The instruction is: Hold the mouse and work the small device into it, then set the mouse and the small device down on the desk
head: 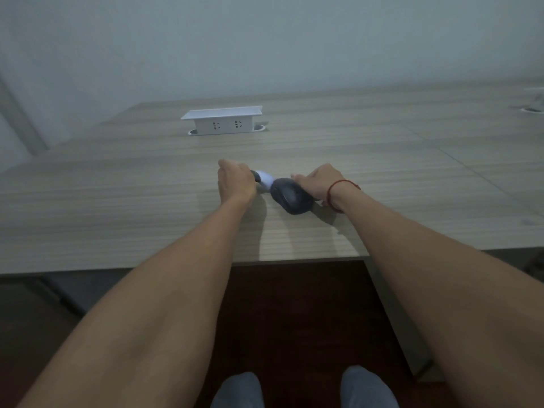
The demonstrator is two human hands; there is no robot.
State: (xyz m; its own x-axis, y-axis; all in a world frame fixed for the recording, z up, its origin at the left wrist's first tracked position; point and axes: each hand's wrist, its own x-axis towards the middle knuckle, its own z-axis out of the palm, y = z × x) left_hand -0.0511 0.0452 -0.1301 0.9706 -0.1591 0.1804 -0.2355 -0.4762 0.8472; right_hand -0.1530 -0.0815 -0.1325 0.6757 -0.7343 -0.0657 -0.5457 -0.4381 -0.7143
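Observation:
Both arms reach out over a light wooden table (147,201). My right hand (319,182) grips a dark grey rounded object (291,195) that looks like a computer mouse, held tilted just above the tabletop. My left hand (235,179) grips a small piece (262,179) with a white part and a dark end, right against the left side of the dark object. Whether the two parts are joined is hidden by the fingers. A red string bracelet (338,187) circles the right wrist.
A white raised socket box (223,120) with two outlets stands at the back middle of the table. Another white fitting (534,104) sits at the far right edge. The table's front edge runs near my knees (238,390), with dark floor below.

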